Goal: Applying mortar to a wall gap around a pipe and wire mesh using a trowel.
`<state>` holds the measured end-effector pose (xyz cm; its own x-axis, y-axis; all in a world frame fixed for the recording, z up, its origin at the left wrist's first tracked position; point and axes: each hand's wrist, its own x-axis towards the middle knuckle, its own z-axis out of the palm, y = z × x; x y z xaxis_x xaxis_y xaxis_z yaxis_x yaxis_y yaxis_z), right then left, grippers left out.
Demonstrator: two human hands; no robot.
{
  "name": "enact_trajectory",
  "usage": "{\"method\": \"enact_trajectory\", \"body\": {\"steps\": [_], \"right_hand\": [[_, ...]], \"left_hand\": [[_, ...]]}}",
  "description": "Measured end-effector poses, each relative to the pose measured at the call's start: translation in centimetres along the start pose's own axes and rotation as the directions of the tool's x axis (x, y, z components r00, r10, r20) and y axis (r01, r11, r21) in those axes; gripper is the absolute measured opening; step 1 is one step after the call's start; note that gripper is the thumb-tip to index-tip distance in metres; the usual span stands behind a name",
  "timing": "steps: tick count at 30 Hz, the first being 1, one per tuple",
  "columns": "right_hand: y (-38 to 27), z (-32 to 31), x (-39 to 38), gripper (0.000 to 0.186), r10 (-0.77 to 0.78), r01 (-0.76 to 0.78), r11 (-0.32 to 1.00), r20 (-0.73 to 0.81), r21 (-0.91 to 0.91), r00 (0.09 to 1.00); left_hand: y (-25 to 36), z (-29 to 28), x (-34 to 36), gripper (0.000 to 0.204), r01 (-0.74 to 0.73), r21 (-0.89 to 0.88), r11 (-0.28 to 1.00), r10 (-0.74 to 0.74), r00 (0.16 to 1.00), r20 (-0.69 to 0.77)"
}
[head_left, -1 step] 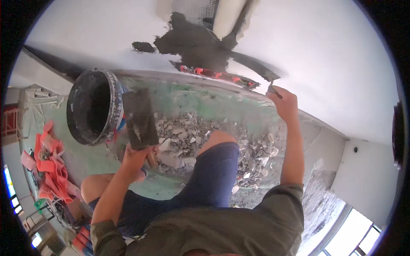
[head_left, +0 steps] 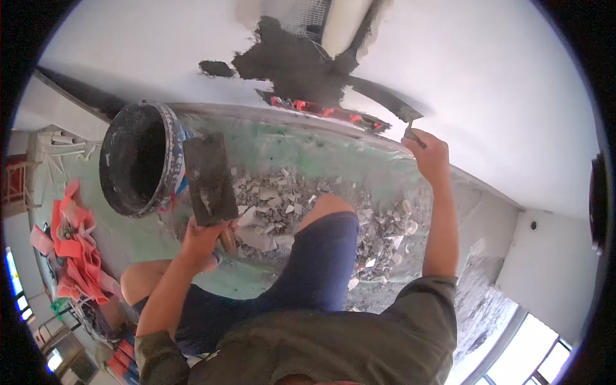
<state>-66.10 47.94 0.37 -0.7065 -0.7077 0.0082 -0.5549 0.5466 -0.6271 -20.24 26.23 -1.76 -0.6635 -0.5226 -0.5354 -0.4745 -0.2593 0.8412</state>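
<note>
My right hand (head_left: 430, 154) is closed round the handle of a plastering trowel (head_left: 385, 99). Its long grey blade lies along the white wall, at the right end of a dark patch of wet mortar (head_left: 301, 67). My left hand (head_left: 204, 240) grips the near end of a flat rectangular mortar board (head_left: 210, 179), coated grey, with a small lump of mortar on its face. The board is held above the floor, just right of a black-lined bucket (head_left: 138, 160). The fingers beneath the board are partly hidden.
A heap of broken rubble (head_left: 276, 205) lies on the green floor sheet (head_left: 282, 144) between the wall and my knees. Red strips (head_left: 327, 112) show in a slot low in the wall. A pale pipe (head_left: 343, 29) rises above the mortar. Crumpled red sheeting (head_left: 80, 256) lies at left.
</note>
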Motion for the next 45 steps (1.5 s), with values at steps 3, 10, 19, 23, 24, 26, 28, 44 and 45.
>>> {"method": "enact_trajectory", "body": {"steps": [3, 10, 19, 23, 24, 26, 28, 44, 45], "right_hand": [[-1.0, -0.7, -0.3, 0.032, -0.086, 0.085, 0.992, -0.008, -0.095, 0.996], [-2.4, -0.7, -0.9, 0.034, -0.266, 0.269, 0.926, 0.047, -0.263, 0.963], [-8.4, -0.4, 1.6, 0.036, -0.206, 0.189, 0.885, 0.005, -0.426, 0.978], [-8.6, -1.9, 0.2, 0.037, -0.181, 0.137, 0.911, -0.078, -0.389, 0.98], [-8.6, -2.1, -0.1, 0.037, -0.18, 0.137, 0.911, -0.076, -0.39, 0.981], [-8.7, -2.6, -0.6, 0.036, -0.156, 0.111, 0.918, -0.09, -0.38, 0.984], [-6.8, -3.3, -1.3, 0.035, -0.195, 0.158, 0.929, -0.081, -0.335, 0.978], [-4.2, -2.3, 0.6, 0.034, -0.309, 0.241, 0.83, -0.055, -0.503, 0.95], [-4.0, -2.2, 0.4, 0.034, -0.31, 0.244, 0.832, -0.052, -0.498, 0.949]], "left_hand": [[0.9, 0.0, -0.8, 0.018, 0.006, 0.021, 1.0, -0.007, 0.998, 0.055], [2.1, 1.6, -0.1, 0.014, -0.106, 0.021, 0.994, 0.106, 0.994, 0.002], [-0.3, 1.2, -0.1, 0.013, -0.053, -0.175, 0.983, 0.068, 0.994, 0.081], [3.4, 2.4, -0.3, 0.015, -0.022, -0.008, 1.0, 0.023, 0.999, 0.028], [3.4, 2.6, -0.3, 0.013, 0.018, -0.199, 0.98, -0.013, 1.0, 0.023], [3.5, 2.3, -0.4, 0.012, 0.051, -0.381, 0.923, -0.045, 0.999, 0.024], [3.4, 2.0, -0.3, 0.01, -0.087, -0.303, 0.949, 0.114, 0.991, 0.073], [3.2, 2.3, -0.6, 0.016, 0.037, -0.342, 0.939, -0.038, 0.999, 0.001], [3.4, 2.4, -0.7, 0.016, 0.039, -0.353, 0.935, -0.042, 0.999, -0.001]]}}
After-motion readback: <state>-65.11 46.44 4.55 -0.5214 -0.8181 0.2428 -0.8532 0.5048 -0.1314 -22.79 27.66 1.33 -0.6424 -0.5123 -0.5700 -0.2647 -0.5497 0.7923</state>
